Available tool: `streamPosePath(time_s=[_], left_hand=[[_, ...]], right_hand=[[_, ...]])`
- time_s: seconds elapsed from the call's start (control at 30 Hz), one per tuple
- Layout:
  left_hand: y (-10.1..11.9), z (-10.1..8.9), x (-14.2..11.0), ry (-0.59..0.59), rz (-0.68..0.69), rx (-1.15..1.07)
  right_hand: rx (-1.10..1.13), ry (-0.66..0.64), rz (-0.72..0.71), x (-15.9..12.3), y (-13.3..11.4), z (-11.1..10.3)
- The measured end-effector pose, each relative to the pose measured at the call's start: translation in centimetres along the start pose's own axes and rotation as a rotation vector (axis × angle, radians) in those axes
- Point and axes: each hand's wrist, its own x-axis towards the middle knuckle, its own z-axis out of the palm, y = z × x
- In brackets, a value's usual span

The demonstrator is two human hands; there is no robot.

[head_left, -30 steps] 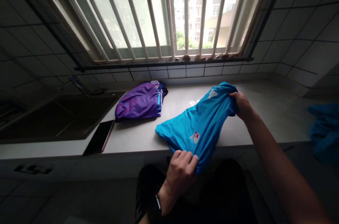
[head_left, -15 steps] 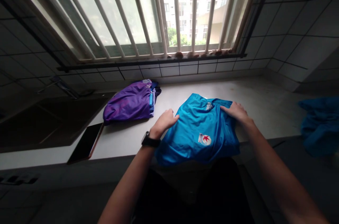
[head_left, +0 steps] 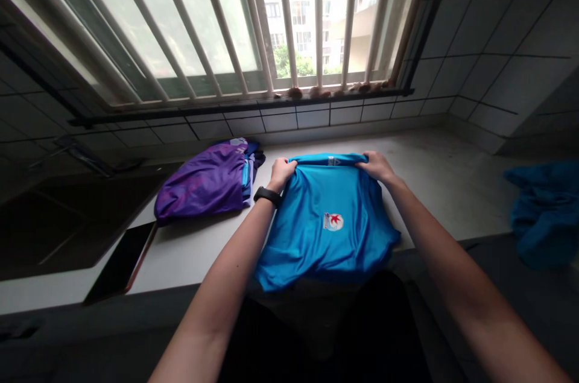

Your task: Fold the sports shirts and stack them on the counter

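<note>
The left hand (head_left: pixel 281 173) and right hand (head_left: pixel 379 167) are both closed in a pinch on the top edge of a blue sports jersey (head_left: pixel 326 244), which lies on a pale countertop (head_left: pixel 443 202) directly in front of the person, its edge drawn taut between them. From left to right, a dark sink (head_left: pixel 67 229) is set beside a black phone (head_left: pixel 121 261) on the counter, a folded purple garment (head_left: pixel 203 181) lies just beside the left hand with its black watch (head_left: pixel 266 195), and a bunched blue cloth (head_left: pixel 545 214) sits well apart at far right.
</note>
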Motion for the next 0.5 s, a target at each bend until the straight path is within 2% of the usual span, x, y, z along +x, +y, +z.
streamPosePath(time_s=[0.03,0.07,0.13,0.2,0.23,0.3,0.37,0.43,0.5], left_hand=[[0.2,-0.4,0.4,0.089,-0.014,0.106],[0.4,-0.7,0.7,0.127,-0.019,0.215],[0.5,-1.0,0.6,0.099,-0.046,0.365],[0.2,-1.0,-0.4,0.032,-0.012,0.463],[-0.3,-0.9,-1.2,0.0,0.065,0.513],[-1.5,-0.6,-3.2,-0.118,0.328,0.617],[-2.9,-0.4,-5.2,-0.289,0.577,0.682],[-4.0,-0.5,-6.9,-0.401,0.667,0.741],[-4.4,-1.3,-8.7,-0.393,0.647,0.794]], right_hand=[[-0.032,0.067,-0.017,0.6,-0.6,0.2],[-0.067,0.113,-0.028,1.0,-1.3,0.5],[-0.138,0.142,-0.049,1.1,-2.7,1.3],[-0.159,0.111,-0.158,0.4,-3.8,2.4],[-0.148,0.086,-0.249,-0.2,-4.2,2.9],[-0.126,-0.001,-0.434,-1.5,-4.4,4.0],[-0.15,-0.164,-0.52,-2.6,-4.1,4.8],[-0.202,-0.324,-0.515,-3.1,-3.5,5.2],[-0.25,-0.374,-0.461,-3.4,-2.9,4.7]])
